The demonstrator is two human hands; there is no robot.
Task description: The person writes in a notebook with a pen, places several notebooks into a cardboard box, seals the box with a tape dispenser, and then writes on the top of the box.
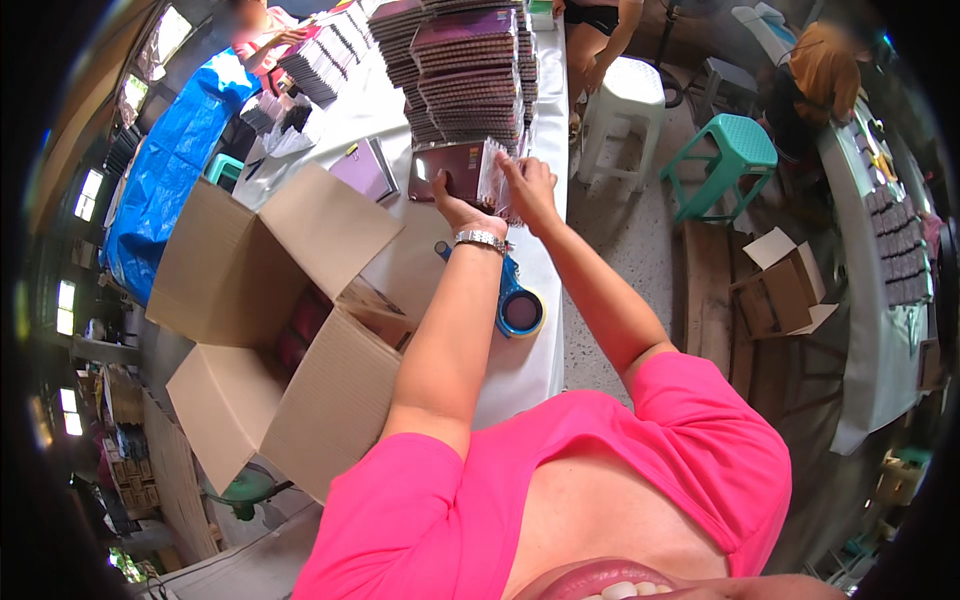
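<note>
A maroon spiral-bound notebook (455, 168), perhaps several in a bundle, lies in front of the tall notebook stack (468, 65). My left hand (465, 208) grips its near edge, thumb on top, and a metal watch circles that wrist. At its right end, my right hand (530, 188) pinches the whitish, see-through plastic (493, 170) around the wire binding. Left of my forearm stands a cardboard box (330, 395) with its flaps spread, and reddish packs (306, 325) show inside. A blue tape dispenser (519, 312) sits just right of my left forearm.
A purple notebook (362, 170) lies on the white-covered table (415, 235). Another person (262, 40) is at the far left beside more notebook stacks (330, 55). White (622, 110) and green (722, 160) stools, plus a small open box (780, 290), stand to the right.
</note>
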